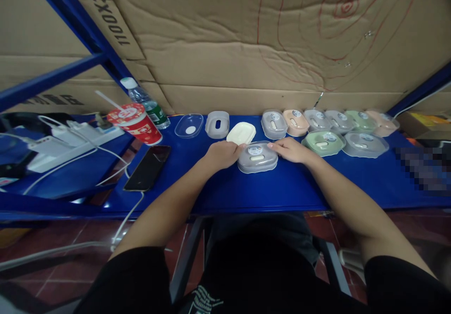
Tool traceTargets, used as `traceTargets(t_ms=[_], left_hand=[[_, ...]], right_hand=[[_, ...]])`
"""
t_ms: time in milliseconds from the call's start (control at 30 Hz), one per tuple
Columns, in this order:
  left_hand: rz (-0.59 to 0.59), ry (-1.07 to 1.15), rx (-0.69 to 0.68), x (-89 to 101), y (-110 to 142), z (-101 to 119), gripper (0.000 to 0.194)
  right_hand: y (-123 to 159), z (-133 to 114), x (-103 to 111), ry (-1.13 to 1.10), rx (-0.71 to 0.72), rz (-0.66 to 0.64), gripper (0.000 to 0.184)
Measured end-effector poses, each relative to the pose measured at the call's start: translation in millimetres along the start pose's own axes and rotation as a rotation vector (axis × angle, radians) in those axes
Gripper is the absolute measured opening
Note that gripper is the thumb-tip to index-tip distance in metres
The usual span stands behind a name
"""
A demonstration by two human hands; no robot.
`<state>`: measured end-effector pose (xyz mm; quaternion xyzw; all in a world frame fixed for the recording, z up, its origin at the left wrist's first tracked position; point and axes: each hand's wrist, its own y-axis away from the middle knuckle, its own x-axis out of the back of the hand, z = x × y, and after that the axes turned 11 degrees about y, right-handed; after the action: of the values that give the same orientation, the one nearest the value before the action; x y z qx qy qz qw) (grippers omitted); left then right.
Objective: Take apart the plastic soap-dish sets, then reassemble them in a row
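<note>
A grey lidded box is flanked on the blue counter by both hands: the left hand grasps its left edge, the right hand its right edge. Just behind, a cream lid is seen; farther back, a row of pastel boxes is lined against the cardboard

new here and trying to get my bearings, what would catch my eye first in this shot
Both hands meet at a grey lidded box in the middle of the blue table, the left hand on its left edge and the right hand on its right. Behind and to the right, a row of pastel boxes in grey, pink and green lines the cardboard wall. To the left stand a red paper cup with a straw and a black phone.
</note>
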<state>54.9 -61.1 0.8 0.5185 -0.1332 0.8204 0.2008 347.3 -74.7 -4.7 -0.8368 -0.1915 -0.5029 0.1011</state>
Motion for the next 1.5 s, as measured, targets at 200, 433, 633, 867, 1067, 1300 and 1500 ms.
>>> traceTargets(t_ms=[200,433,633,867,1067,1300,1500], left_hand=[[-0.018,0.012,-0.021,0.4,-1,1,0.068],[0.013,0.103,-0.027,0.6,0,3,0.069],[-0.112,0.015,0.001,5.7,-1,8,0.074],[-0.119,0.080,-0.022,4.2,-1,8,0.074],[-0.119,0.138,-0.042,4.1,-2,6,0.068],[-0.109,0.141,-0.047,3.0,-3,2,0.056],[-0.086,0.094,-0.057,2.7,-2,3,0.054]], right_hand=[[1,0,2,-0.020,-0.026,0.001,0.072],[1,7,1,-0.066,-0.032,-0.007,0.069],[1,5,4,-0.033,-0.098,-0.017,0.070],[3,5,8,-0.014,-0.123,0.034,0.065],[4,9,9,0.029,-0.053,0.072,0.061],[3,13,9,0.055,0.035,0.074,0.058],[4,11,10,0.063,0.016,0.048,0.059]])
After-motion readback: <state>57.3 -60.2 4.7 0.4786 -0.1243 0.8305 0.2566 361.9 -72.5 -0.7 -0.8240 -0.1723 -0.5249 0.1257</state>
